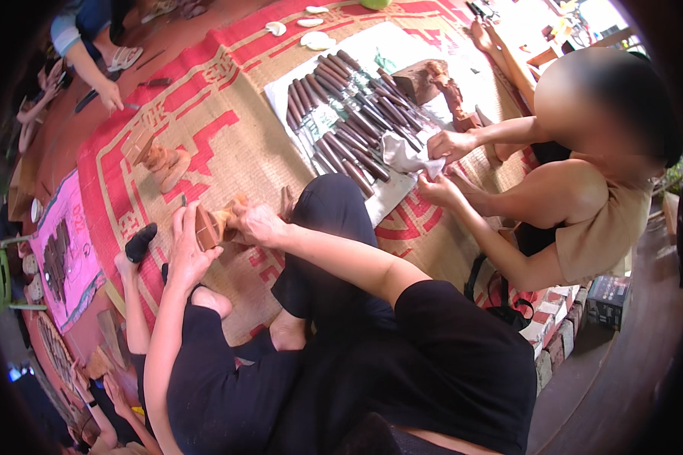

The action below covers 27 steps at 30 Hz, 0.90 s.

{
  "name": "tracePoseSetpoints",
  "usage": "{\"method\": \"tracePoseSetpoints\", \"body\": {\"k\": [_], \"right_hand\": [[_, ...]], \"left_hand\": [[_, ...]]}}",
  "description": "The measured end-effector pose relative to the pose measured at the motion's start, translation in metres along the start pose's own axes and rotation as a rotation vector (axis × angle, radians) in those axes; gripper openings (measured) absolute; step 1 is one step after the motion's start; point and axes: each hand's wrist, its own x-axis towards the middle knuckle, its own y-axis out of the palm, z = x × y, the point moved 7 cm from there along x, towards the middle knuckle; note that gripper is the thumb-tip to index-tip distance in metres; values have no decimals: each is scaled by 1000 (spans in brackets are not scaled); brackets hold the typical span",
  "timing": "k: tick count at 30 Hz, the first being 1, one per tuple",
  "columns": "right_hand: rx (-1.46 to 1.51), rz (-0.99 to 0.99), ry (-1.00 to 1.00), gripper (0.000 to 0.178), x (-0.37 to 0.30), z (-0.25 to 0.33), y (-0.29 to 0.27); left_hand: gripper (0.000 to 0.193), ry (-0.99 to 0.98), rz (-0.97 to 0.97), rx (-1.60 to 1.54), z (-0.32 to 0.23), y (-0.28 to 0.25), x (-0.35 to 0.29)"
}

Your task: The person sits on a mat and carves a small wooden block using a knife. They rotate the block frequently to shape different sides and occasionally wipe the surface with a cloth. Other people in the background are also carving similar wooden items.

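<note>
Dark box point(609, 299) at right; pink sheet point(67, 250) left

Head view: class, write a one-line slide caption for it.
Seated on a woven mat, both hands, left hand and right hand, grip a small wooden carving beside rows of chisels.

One head-worn fisheye view looks steeply down from close above the wearer's lap and forearms, which enter from the lower edge. It faces forward over a woven mat point(235, 144) that fills the upper middle of the frame. Straight edges bend toward the dark round rim. A second person sits near, at the right.
</note>
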Motion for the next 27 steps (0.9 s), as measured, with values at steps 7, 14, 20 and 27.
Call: {"method": "tracePoseSetpoints", "body": {"k": [7, 14, 20, 27], "right_hand": [[75, -130, 281, 29, 10, -14, -23], [31, -74, 75, 21, 4, 2, -4], [103, -21, 175, 16, -3, -2, -12], [9, -86, 96, 19, 6, 1, -3]], "left_hand": [[97, -5, -9, 26, -6, -1, -2], [96, 26, -15, -6, -4, 0, -3], [97, 16, -39, 5, 2, 1, -3], [102, 4, -3, 11, 2, 5, 0]]}}
